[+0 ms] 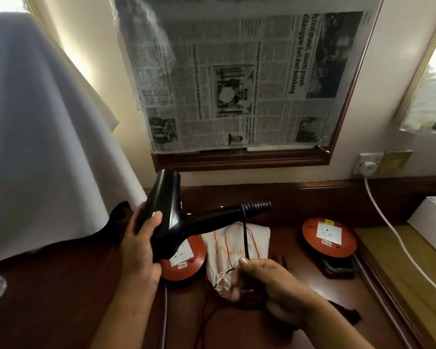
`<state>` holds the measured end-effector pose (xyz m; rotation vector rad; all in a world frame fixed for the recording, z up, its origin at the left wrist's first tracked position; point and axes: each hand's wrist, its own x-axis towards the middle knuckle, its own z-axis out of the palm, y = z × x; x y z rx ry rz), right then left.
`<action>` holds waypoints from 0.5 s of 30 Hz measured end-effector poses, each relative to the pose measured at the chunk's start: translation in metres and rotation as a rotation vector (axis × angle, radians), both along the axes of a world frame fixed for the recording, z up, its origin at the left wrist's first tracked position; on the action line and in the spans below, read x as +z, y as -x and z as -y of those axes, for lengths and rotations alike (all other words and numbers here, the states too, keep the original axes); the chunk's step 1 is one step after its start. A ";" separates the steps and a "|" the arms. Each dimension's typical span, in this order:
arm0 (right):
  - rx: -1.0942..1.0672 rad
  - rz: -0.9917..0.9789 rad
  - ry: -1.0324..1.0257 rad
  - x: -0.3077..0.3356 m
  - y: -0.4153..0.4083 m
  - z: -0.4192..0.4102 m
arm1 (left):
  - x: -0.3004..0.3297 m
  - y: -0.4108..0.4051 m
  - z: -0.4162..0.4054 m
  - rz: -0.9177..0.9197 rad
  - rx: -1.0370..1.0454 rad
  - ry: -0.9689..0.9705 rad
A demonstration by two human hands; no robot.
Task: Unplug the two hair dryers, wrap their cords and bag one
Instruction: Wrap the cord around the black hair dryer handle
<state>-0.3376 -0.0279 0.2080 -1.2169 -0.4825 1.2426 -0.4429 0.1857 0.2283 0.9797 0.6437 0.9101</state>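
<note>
A black hair dryer (173, 212) is held up over the dark wooden desk (61, 298), its barrel pointing up and its handle pointing right. My left hand (141, 245) grips the dryer's body. Its black cord (246, 238) drops from the ribbed end of the handle. My right hand (264, 285) pinches that cord lower down, and the cord runs on down to the desk. A white drawstring bag (237, 248) with orange cords lies flat on the desk under the dryer. Only one dryer is in view.
Two round orange socket reels, the left reel (184, 260) and the right reel (329, 238), sit on the desk. A white plug (368, 168) sits in the wall socket, its white cable (398, 238) running down right. A newspaper-covered mirror (237, 76) hangs behind. White cloth (40, 137) drapes at left. A white box (433, 220) stands at right.
</note>
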 end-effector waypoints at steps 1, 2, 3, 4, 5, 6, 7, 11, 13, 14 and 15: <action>-0.048 -0.002 -0.045 -0.004 0.002 -0.004 | 0.001 -0.002 -0.003 0.008 -0.007 0.009; -0.102 -0.007 -0.090 -0.006 0.005 -0.008 | 0.003 -0.003 -0.005 0.018 -0.013 0.022; -0.157 0.010 -0.121 -0.007 0.008 -0.011 | 0.006 -0.004 -0.008 0.027 -0.020 0.038; -0.206 0.026 -0.140 -0.008 0.010 -0.015 | 0.008 -0.005 -0.009 0.032 -0.029 0.051; -0.252 0.061 -0.144 -0.009 0.014 -0.018 | 0.010 -0.006 -0.011 0.034 -0.039 0.058; -0.294 0.080 -0.129 -0.008 0.017 -0.020 | 0.012 -0.006 -0.011 0.034 -0.052 0.059; -0.330 0.103 -0.120 -0.010 0.021 -0.022 | 0.014 -0.006 -0.012 0.036 -0.070 0.057; -0.431 0.048 -0.171 -0.015 0.032 -0.026 | 0.021 -0.003 -0.015 0.030 -0.102 0.069; -0.469 0.183 -0.173 -0.015 0.033 -0.025 | 0.023 0.000 -0.020 0.022 -0.123 0.075; -0.473 0.374 -0.123 -0.016 0.031 -0.024 | 0.025 0.001 -0.021 0.020 -0.138 0.076; -0.457 0.631 -0.055 -0.016 0.030 -0.023 | 0.025 0.002 -0.024 0.015 -0.148 0.072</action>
